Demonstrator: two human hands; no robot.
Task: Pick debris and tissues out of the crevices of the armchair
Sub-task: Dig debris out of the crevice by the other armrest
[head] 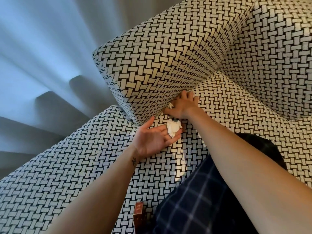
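1. You have one pale curtain (pixel 42 48) at the far left, one woven-pattern armchair (pixel 168 48), two bare hands, two white pieces and one red-brown box (pixel 139 215) at the near edge.
2. The box is cut off by the frame and by your checked trouser leg (pixel 194 200). The white scrap (pixel 170 105) is half buried in the crevice where the armrest meets the seat, so its size is hard to make out. The tips of your right fingers are hidden there too.
3. Your left hand (pixel 152 137) lies palm up over the seat, fingers straight and relaxed, with the crumpled tissue (pixel 173 130) resting on them.
4. Your right hand (pixel 183 105), farther in and to the right, reaches into the crevice just beside the scrap. You cannot tell whether its fingers pinch the scrap or only touch it.
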